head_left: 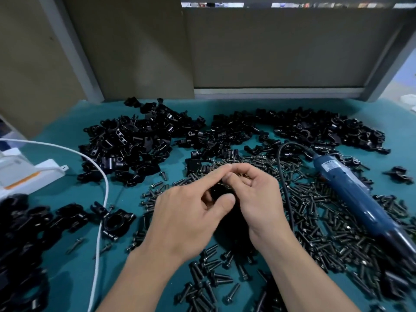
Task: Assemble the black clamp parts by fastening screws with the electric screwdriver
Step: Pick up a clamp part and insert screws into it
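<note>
Black clamp part [221, 191]: gripped mid-bench [67, 273] in left hand [186, 212], fingers curled round; right hand [254, 194] pinching at its top, above loose screws [315, 221]. Electric screwdriver [351, 188]: lying right of hands, untouched, long axis far-left to near-right; nearer right hand.

Bench surface: teal-covered table [72, 280], heavily loaded.
Black clamp parts [126, 145] heaped across upper left, upper right and lower left; screws [319, 224] strewn centre to lower right; blue electric screwdriver [351, 190] lying on them, right; white cable [99, 221] and white box [27, 176], left.
</note>
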Motion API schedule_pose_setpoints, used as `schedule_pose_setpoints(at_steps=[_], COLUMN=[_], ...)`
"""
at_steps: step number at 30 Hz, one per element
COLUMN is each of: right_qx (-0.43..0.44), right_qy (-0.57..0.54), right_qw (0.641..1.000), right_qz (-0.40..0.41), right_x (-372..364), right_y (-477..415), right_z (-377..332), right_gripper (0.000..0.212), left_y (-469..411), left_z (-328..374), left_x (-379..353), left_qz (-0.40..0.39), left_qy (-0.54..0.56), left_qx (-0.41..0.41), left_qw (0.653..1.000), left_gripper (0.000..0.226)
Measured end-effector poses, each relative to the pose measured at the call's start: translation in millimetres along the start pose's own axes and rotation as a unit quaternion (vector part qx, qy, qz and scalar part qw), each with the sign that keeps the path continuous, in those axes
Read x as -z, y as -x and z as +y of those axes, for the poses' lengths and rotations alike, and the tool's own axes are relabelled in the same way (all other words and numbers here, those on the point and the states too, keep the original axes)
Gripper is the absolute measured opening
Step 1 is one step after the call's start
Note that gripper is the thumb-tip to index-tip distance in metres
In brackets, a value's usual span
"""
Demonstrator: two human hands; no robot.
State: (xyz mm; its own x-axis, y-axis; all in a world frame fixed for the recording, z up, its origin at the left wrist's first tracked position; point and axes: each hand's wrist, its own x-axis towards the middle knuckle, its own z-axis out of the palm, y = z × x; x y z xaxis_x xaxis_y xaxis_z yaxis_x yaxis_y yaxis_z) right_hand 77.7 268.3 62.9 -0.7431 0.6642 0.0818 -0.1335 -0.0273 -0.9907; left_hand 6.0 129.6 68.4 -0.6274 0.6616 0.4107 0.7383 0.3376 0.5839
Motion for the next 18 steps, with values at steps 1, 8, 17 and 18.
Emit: schedule_pose_setpoints(at_steps=[1, 8, 17, 18], right_qx=[-0.002, -0.032, -0.018, -0.017], right_qy=[-0.004, -0.027, 0.022, 0.032], right_qw=[1.000, 0.990, 0.985, 0.985], right_qz=[-0.012, -0.134, -0.170, -0.167], right_x=[0, -4, -1, -1], right_y=[0, 5, 3, 3], right_z=[0, -2, 1, 1], right_gripper=[0.015, 0.026, 0.039, 0.037], left_y=[0, -10, -11, -10], left_z=[1, 0, -20, -20], left_x=[0, -5, 11, 8], left_qz=[0.003, 0.101, -0.170, -0.150], left_qy=[0.056, 0.327, 0.355, 0.343], left_qx=[0.013, 0.197, 0.164, 0.161], left_qw=[0.998, 0.919, 0.905, 0.913], left_gripper=[0.042, 0.014, 0.036, 0.035])
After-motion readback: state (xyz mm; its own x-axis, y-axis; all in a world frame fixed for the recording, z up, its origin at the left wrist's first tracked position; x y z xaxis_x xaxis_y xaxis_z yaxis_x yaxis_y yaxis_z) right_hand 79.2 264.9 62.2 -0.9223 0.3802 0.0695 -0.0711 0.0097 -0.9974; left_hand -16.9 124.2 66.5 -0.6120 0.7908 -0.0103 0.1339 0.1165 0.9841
